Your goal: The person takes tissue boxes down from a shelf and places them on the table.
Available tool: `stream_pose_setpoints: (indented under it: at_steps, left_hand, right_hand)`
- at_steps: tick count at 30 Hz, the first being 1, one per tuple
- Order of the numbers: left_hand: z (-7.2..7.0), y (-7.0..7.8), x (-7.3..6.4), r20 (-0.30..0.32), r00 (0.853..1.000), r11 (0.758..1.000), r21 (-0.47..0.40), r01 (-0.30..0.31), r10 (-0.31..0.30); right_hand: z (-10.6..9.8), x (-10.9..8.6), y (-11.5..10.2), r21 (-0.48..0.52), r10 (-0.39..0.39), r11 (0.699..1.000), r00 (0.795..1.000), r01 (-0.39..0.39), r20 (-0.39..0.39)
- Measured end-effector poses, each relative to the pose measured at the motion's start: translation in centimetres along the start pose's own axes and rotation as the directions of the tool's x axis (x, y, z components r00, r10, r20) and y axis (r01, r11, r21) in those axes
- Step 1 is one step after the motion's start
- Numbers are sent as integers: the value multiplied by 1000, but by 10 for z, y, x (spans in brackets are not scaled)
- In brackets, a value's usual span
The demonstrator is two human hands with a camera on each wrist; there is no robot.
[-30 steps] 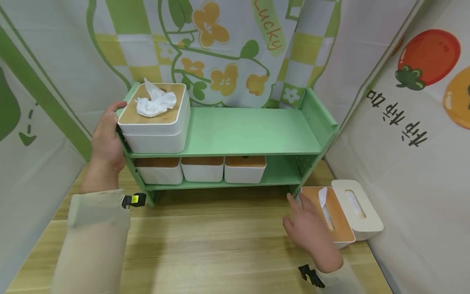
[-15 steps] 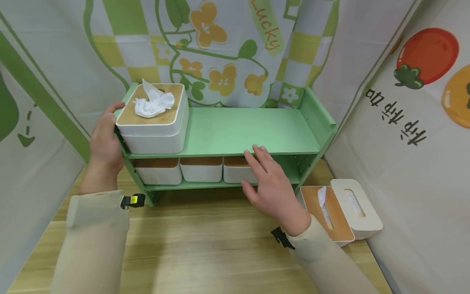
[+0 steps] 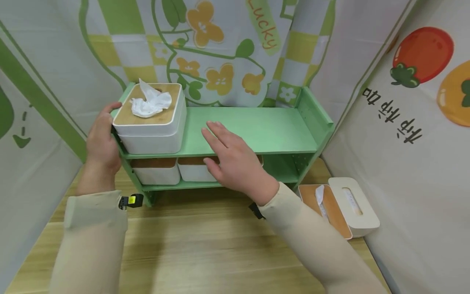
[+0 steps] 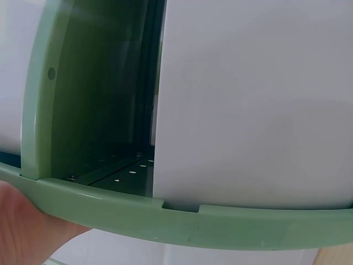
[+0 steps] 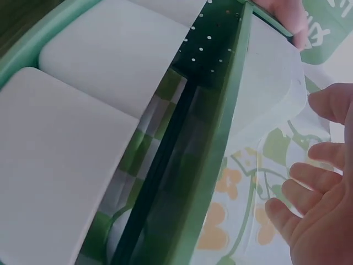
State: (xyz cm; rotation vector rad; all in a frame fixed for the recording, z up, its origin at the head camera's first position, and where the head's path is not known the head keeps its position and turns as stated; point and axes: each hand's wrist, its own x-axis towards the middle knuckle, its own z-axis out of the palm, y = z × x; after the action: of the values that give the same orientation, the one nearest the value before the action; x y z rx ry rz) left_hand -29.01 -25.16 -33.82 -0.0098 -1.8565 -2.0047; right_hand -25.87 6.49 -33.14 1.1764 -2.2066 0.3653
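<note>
A green two-tier shelf (image 3: 253, 126) stands on the wooden table. My left hand (image 3: 103, 145) grips its left side panel, fingers bent over the edge. Beside that hand, at the left end of the upper tier, sits a white tissue box (image 3: 148, 139) with a wooden lid and a white tissue (image 3: 150, 104) sticking out. My right hand (image 3: 236, 163) hovers in front of the shelf, fingers spread and holding nothing; the right wrist view shows its fingers (image 5: 314, 176) apart from the upper board. Below, white boxes (image 3: 156, 173) with wooden tops line the lower tier; my right hand hides part of that row.
Right of the shelf on the table (image 3: 191, 245) are a wooden-topped tissue box (image 3: 339, 216) and a cream slotted tissue box (image 3: 354, 200), side by side. Printed fabric walls (image 3: 415, 163) close in the back and both sides.
My right hand has moved left and up, from beside the tissue boxes on the right to the front of the shelf. The left hand keeps its hold; the view has shifted slightly.
</note>
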Motion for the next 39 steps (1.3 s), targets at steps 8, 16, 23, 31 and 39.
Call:
stream_pose_setpoints:
  at_steps: [8,16,23,31,39]
  left_hand:
    - [-1,0,1,-1,1000,1000,-2,-10,10]
    - [-1,0,1,-2,1000,1000,-2,2,-2]
    - [-1,1,-1,-11,1000,1000,20,5,-5]
    - [0,1,1,14,1000,1000,9,-8,8]
    - [1,2,0,-19,1000,999,30,-16,17]
  right_hand:
    - [1,38,-8,2,-11,1000,995,11,104]
    - [0,75,-15,-20,-80,996,969,87,234]
    - [8,80,-15,-33,-74,995,942,90,329]
    - [11,86,-15,-55,-50,996,949,71,312]
    - [17,104,-19,-79,3,996,935,27,354]
